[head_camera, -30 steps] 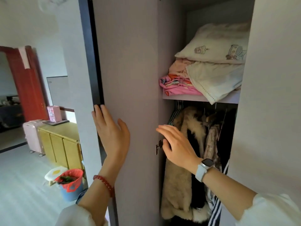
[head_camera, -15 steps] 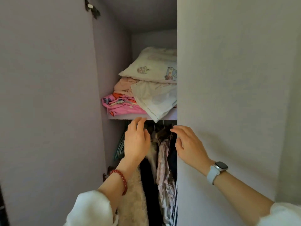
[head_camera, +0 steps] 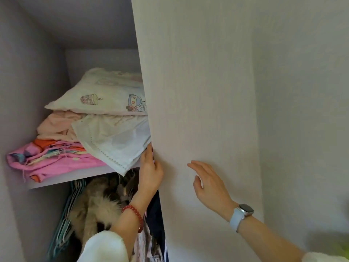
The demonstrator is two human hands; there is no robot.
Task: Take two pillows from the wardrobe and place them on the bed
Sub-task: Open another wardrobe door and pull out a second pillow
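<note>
left hand [head_camera: 151, 173] now grips right door [head_camera: 198, 110] edge | right hand [head_camera: 209, 183] open, flat at its 3 o'clock | pillow [head_camera: 98, 95] at 11 o'clock (still shelved, half hidden)

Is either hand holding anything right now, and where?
The left hand grips the wardrobe door by its inner edge. The right hand holds nothing; it is open in front of the door's face.
</note>
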